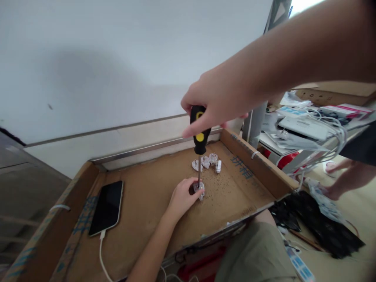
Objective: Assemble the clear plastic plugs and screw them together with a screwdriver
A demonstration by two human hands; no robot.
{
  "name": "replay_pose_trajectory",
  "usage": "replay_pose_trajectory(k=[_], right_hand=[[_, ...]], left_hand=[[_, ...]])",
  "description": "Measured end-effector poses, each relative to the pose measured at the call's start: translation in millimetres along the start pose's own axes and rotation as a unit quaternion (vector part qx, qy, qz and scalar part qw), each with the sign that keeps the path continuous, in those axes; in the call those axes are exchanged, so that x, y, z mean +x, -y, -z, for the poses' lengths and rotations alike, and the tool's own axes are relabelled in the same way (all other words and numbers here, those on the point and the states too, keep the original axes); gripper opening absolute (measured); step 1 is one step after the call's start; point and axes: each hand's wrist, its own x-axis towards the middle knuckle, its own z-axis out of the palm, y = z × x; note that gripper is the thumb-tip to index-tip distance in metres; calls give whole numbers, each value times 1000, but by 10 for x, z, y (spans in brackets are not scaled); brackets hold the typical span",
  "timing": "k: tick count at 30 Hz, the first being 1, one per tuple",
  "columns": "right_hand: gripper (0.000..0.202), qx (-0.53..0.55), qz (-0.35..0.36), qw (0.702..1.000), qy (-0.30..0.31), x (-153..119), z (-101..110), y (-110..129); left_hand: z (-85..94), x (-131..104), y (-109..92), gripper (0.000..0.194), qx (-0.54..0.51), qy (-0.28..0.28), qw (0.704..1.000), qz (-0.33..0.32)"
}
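Note:
My right hand (pixel 216 102) is wrapped round the black and yellow handle of a screwdriver (pixel 200 145), which stands upright with its shaft pointing down. The tip meets a small clear-white plug piece (pixel 200 190) on the cardboard tray. Thumb and fingers of my left hand (pixel 185 196) pinch that piece from the left and front. Behind it lie several similar pieces (pixel 205 161), one of them on its side (pixel 218 166). Small dark specks, perhaps screws, are scattered on the cardboard to the right of my left hand.
A black phone (pixel 107 208) with a white cable lies at the tray's left. Cardboard walls (pixel 258 168) edge the tray (pixel 147 219). To the right are a cluttered table (pixel 305 125), another person's legs (pixel 343 176) and black items (pixel 323 223) on the floor.

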Motion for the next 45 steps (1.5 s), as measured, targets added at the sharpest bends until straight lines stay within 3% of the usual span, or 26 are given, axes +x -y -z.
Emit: replay_pose_trajectory(k=[3, 6, 9, 13, 15, 18, 22, 24, 27, 32, 34, 36, 38, 42, 45], right_hand=[[64, 11, 1, 999, -35, 83, -31, -36], [58, 43, 58, 997, -7, 2, -24, -24], [56, 54, 69, 996, -16, -122, -44, 37], [55, 34, 105, 979, -173, -110, -185, 80], [48, 37, 134, 965, -222, -75, -242, 60], [45, 78, 155, 969, -177, -101, -222, 13], [56, 65, 92, 992, -53, -194, -113, -23], [40, 18, 81, 994, -75, -183, -105, -44], [54, -41, 63, 987, -139, -119, -136, -78], [45, -5, 37, 998, -41, -132, -108, -33], [40, -44, 14, 998, -52, -147, -94, -8], [59, -75, -1, 993, -89, -143, -96, -5], [60, -44, 20, 992, -115, -137, -103, -13], [45, 27, 50, 997, -44, -188, -99, 3], [50, -3, 14, 996, -88, -255, -107, 39]], left_hand=[[-6, -2, -9, 24, -8, 1, 1000, 1], [-4, -4, -24, 25, -10, -1, 1000, 2], [4, -2, -37, 25, 2, -2, 1000, 3], [12, 6, -34, 27, 7, 1, 1000, 5], [13, 4, -31, 27, 9, -1, 1000, 2], [18, -8, -39, 32, 19, 3, 1000, -12], [28, -20, -63, 39, 25, 13, 999, -26], [29, -19, -66, 39, 25, 17, 999, -24], [23, -13, -55, 38, 19, 21, 999, -16], [10, -4, -39, 37, 14, 24, 1000, -11], [5, -5, -42, 38, 13, 25, 1000, -10], [0, -7, -47, 38, 14, 23, 1000, -8], [-3, -9, -53, 38, 17, 19, 1000, -7], [1, -10, -60, 38, 23, 18, 1000, -11], [6, -7, -62, 38, 28, 21, 999, -11]])
